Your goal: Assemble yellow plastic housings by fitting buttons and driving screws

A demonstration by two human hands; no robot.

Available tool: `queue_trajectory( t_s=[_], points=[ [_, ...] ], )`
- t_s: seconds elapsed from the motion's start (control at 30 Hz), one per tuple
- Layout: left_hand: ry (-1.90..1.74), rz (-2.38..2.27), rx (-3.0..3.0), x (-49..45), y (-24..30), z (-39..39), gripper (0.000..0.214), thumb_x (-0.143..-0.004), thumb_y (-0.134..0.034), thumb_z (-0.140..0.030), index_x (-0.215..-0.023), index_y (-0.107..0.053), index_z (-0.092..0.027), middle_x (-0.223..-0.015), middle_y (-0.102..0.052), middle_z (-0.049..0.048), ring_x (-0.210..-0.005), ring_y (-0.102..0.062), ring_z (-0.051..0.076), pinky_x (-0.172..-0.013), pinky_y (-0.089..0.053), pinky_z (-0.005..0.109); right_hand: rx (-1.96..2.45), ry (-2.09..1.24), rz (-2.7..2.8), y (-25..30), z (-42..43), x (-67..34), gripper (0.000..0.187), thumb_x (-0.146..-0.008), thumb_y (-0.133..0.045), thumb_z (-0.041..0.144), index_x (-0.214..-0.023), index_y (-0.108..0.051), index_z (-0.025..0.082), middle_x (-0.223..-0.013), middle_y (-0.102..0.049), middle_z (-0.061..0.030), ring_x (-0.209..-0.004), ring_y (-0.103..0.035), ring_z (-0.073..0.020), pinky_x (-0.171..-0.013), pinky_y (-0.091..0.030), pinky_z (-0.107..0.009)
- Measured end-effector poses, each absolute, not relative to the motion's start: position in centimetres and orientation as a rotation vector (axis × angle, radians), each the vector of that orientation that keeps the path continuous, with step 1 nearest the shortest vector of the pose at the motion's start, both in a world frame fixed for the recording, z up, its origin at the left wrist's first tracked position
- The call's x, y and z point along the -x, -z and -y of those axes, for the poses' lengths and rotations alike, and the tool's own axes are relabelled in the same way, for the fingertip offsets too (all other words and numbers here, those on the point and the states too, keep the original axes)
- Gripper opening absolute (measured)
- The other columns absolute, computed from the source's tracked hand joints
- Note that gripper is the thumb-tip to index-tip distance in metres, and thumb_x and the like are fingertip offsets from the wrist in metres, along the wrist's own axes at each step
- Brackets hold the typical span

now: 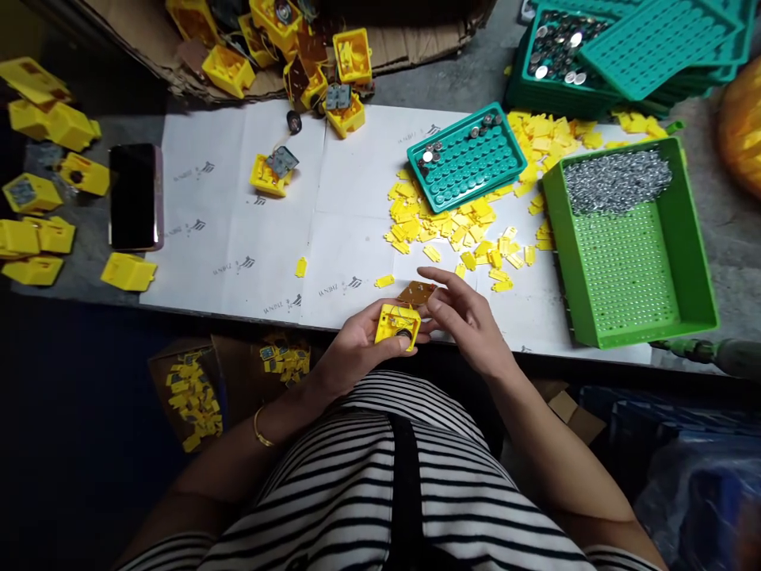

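Observation:
My left hand is closed around a small yellow plastic housing at the table's front edge, its open side facing up. The thumb presses by a round black part inside it. Thin wires run from the housing to a brown circuit board just beyond. My right hand is beside the board with fingers apart and the index finger stretched out. Whether its fingertips touch the board or wires is unclear. Small yellow plastic pieces lie just past the hands.
A green bin with metal screws stands right, near a power driver. A teal tray of button cells rests on piled yellow pieces. Further left are a wired yellow housing, a phone and a cardboard box of housings.

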State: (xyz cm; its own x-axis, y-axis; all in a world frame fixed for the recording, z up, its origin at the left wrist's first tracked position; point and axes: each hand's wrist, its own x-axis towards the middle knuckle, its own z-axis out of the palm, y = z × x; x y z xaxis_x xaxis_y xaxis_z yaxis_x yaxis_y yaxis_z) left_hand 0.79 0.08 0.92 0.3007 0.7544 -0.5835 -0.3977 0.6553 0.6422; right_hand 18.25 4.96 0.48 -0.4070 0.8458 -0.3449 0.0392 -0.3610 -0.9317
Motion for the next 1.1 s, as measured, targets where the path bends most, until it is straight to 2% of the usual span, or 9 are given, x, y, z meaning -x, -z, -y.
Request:
queue_trajectory(
  t_s=[0.2,0.37,0.47,0.53,0.67,0.83,0.93,1.03,1.1],
  points=[
    [-0.720,-1.043,-0.508,-0.5,-0.4,0.4,0.040,-0.077,-0.071,-0.022,-0.112,-0.053,-0.019,-0.102,-0.071,0.0061,-0.088,-0.072,0.020,-0.076,-0.055,0.029,1.171,-1.872,1.385,-0.5,-5.6,-17.7,0.031,-0.085,-0.065,0.039,-0.110,-0.063,0.019,-0.101,-0.067,-0.0046,-0.087,-0.064,-0.0145,-0.070,-0.054,-0.025],
    [-0.562,-1.018,-0.497,0.1,-0.9,-0.1,0.033,-0.078,-0.066,-0.022,-0.108,-0.053,-0.019,-0.084,-0.070,0.0020,-0.067,-0.070,0.016,-0.064,-0.053,0.025,1.184,-1.811,1.438,-0.7,-6.4,-18.4,0.047,-0.080,-0.073,0.031,-0.123,-0.058,0.021,-0.094,-0.067,-0.0025,-0.079,-0.063,-0.0138,-0.069,-0.052,-0.026],
    [-0.469,-0.919,-0.493,0.6,-1.2,-0.6,0.028,-0.077,-0.063,-0.026,-0.102,-0.054,-0.018,-0.077,-0.069,0.0027,-0.063,-0.068,0.016,-0.056,-0.051,0.024,1.110,-1.872,1.642,-1.4,-7.4,-19.4,0.028,-0.083,-0.070,0.033,-0.105,-0.065,0.017,-0.092,-0.068,-0.0047,-0.078,-0.064,-0.0147,-0.070,-0.051,-0.028],
    [-0.438,-0.868,-0.501,0.8,-1.3,-0.9,0.025,-0.077,-0.062,-0.028,-0.099,-0.054,-0.017,-0.079,-0.069,0.0041,-0.064,-0.068,0.016,-0.051,-0.047,0.021,1.038,-1.756,1.884,-2.1,-8.2,-20.1,0.019,-0.084,-0.068,0.033,-0.094,-0.068,0.017,-0.093,-0.068,-0.0059,-0.082,-0.063,-0.0158,-0.074,-0.051,-0.029],
    [-0.429,-0.920,-0.560,0.8,-1.2,-1.2,0.026,-0.080,-0.058,-0.027,-0.105,-0.053,-0.018,-0.086,-0.070,0.0043,-0.046,-0.055,0.007,-0.038,-0.031,0.016,1.035,-1.413,2.278,-3.3,-9.1,-20.7,0.016,-0.088,-0.065,0.033,-0.095,-0.072,0.020,-0.092,-0.068,-0.0054,-0.085,-0.062,-0.0157,-0.076,-0.048,-0.028],
    [-0.495,-1.080,-0.605,0.0,-1.1,-1.3,0.031,-0.083,-0.058,-0.029,-0.111,-0.051,-0.019,-0.078,-0.070,0.0012,-0.041,-0.045,0.004,-0.037,-0.028,0.015,1.045,-1.855,1.843,-3.3,-8.4,-20.3,0.019,-0.092,-0.056,0.033,-0.100,-0.063,0.017,-0.080,-0.067,-0.0022,-0.065,-0.063,-0.0113,-0.057,-0.050,-0.022],
    [-0.505,-1.138,-0.570,-0.4,-0.9,-1.2,0.028,-0.083,-0.057,-0.030,-0.109,-0.051,-0.020,-0.080,-0.069,0.0004,-0.041,-0.047,0.004,-0.036,-0.028,0.015,1.047,-2.017,1.571,-3.1,-7.6,-19.8,0.019,-0.091,-0.056,0.033,-0.102,-0.060,0.019,-0.085,-0.066,-0.0022,-0.070,-0.067,-0.0142,-0.055,-0.056,-0.023],
    [-0.539,-1.181,-0.532,-0.6,-0.8,-1.1,0.029,-0.083,-0.057,-0.031,-0.110,-0.051,-0.022,-0.077,-0.063,-0.0025,-0.042,-0.049,0.004,-0.036,-0.028,0.015,1.081,-1.974,1.528,-2.9,-6.8,-19.4,0.017,-0.091,-0.055,0.033,-0.100,-0.059,0.019,-0.083,-0.066,-0.0023,-0.072,-0.068,-0.0151,-0.054,-0.057,-0.023],
    [-0.596,-1.184,-0.491,-0.7,-0.7,-1.1,0.030,-0.082,-0.059,-0.028,-0.110,-0.051,-0.022,-0.074,-0.057,-0.0045,-0.045,-0.051,0.005,-0.037,-0.029,0.015,1.148,-1.790,1.623,-2.6,-6.3,-19.1,0.021,-0.089,-0.058,0.030,-0.108,-0.058,0.020,-0.089,-0.065,-0.0033,-0.070,-0.065,-0.0128,-0.054,-0.055,-0.022]
  ],
)
